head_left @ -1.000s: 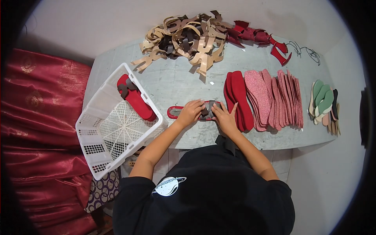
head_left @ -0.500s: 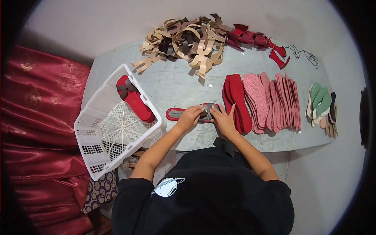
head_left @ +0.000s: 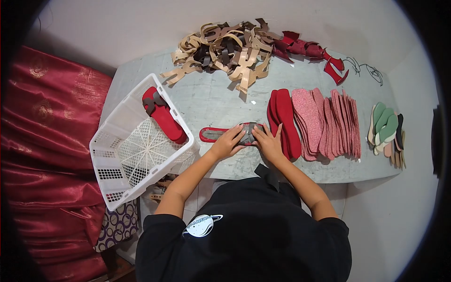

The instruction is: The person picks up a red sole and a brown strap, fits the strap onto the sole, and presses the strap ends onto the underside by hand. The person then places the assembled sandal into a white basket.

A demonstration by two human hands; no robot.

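A sandal (head_left: pixel 213 135) with a red rim and a grey middle lies flat on the table, its heel end pointing left. Dark grey-brown straps (head_left: pixel 249 135) cross its right part. My left hand (head_left: pixel 229 142) is bent over the sandal's middle, fingers on the strap's left side. From the other side, my right hand (head_left: pixel 269 142) holds the strap and toe end, with one finger stretched toward the red soles. Parts of the strap and the sandal's near edge are hidden under my fingers. Just right of my right hand stand two red soles (head_left: pixel 285 123).
A white plastic basket (head_left: pixel 104 160) on the left holds a red sandal (head_left: pixel 164 117). Pink soles (head_left: pixel 310 120) stand in a row at right, with green insoles (head_left: pixel 386 123) farther off. Beige and brown straps (head_left: pixel 244 58) and red straps (head_left: pixel 305 49) are heaped at the back.
My fingers have shifted slightly over the strap, and its crossing part now lies flatter and shows more between my hands. The sandal stays in nearly the same place.
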